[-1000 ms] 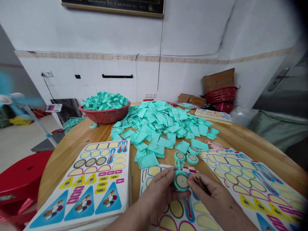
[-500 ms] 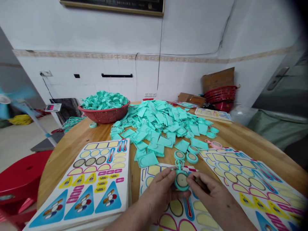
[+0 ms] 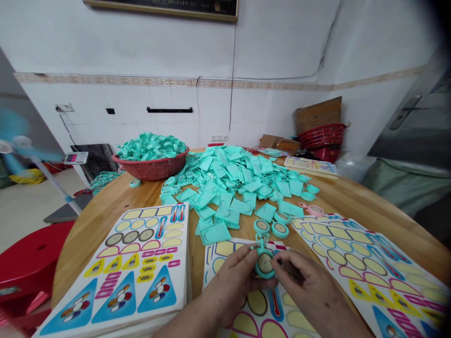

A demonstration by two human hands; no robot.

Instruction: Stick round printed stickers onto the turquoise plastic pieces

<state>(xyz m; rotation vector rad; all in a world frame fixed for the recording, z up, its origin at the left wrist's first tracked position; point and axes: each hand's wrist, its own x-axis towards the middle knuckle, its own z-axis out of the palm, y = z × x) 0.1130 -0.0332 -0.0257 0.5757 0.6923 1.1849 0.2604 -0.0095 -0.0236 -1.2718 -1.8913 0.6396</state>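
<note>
Head cam, places rel. to teal watch (image 3: 258,268). Tiled wall (image 3: 130,124) well behind it, w/ framed sign (image 3: 165,8) high up. Round wood table (image 3: 359,199) below it, bare grain showing R & beyond. Red stool (image 3: 31,253) far L of it, past table edge. Big heap of loose teal parts (image 3: 229,176) past watch; sticker stack (image 3: 120,277) to its L, fanned sheets (image 3: 366,267) to its R, red basket (image 3: 151,169) w/ more teal pcs past it & L. One more sheet (image 3: 250,324) directly beneath, partly hidden by hands.

L hand (image 3: 234,270) on watch's L side: thumb on rim, fingers curled under, so gripping it. R hand (image 3: 306,277) on its R side: holds a dark slim tool (image 3: 291,270) (type unclear), fingertips at watch's R rim, prob. touching. Neither hand clearly nearer; L has the hold.

Watch: held above sheet, face up, tilted a bit. Long axis loop-to-case, loop pointing away from person, toward heap, i.e. axis runs btwn the hands. Pink watch (image 3: 314,211) beyond & R of it, teal rounds (image 3: 280,229) just past its loop. Disc (image 3: 265,263) inside its rim; key relation imo: R fingertips at disc's R edge, L bracing opp. side.
</note>
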